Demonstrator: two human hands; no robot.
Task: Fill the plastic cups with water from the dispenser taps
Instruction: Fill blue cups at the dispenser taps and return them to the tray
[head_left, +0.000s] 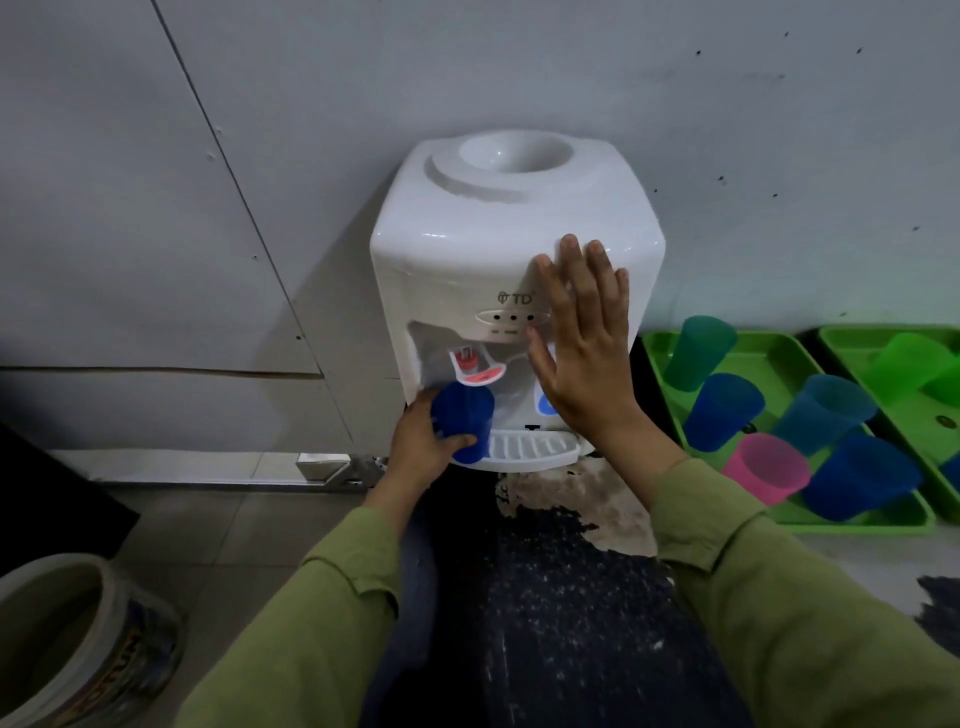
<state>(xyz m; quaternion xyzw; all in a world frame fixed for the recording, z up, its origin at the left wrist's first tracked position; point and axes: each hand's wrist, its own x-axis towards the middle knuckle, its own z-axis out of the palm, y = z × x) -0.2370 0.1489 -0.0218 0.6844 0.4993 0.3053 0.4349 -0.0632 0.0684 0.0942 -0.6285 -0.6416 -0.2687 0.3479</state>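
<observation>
A white water dispenser (467, 249) stands against the wall, with no bottle on top. My left hand (421, 447) holds a blue plastic cup (465, 421) upright under the red tap (475, 366), just above the left end of the drip tray (535, 449). My right hand (582, 343) lies flat with fingers spread against the dispenser's front right side, and it covers most of the blue tap (545, 405). I cannot tell whether water is running.
A green tray (670, 364) to the right holds several cups lying tilted: a teal cup (698, 353), blue cups (722, 410) and a pink cup (766, 467). A second green tray (878, 338) lies further right. A bucket (78, 639) stands on the floor at lower left.
</observation>
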